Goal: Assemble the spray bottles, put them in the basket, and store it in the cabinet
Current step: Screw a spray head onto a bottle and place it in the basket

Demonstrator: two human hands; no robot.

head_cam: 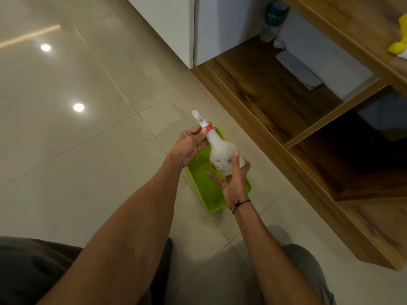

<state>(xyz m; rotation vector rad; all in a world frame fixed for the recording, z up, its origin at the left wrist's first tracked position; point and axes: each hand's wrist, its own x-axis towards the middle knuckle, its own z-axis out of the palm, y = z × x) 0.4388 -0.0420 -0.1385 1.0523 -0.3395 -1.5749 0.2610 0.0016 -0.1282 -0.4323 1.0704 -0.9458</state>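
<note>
— Looking at the left hand, why do its fingers pinch the red collar under the spray head?
— To twist the top on tight, I think.
— And the right hand?
— It is wrapped around the fat end of the spray bottle, so the bottle cannot turn.
— Why is the green basket right under both hands?
— So the bottle can drop straight in.
— And the cabinet?
— Open, off past the right hand, waiting for the basket.

glossy tile floor; green basket on it.
</note>
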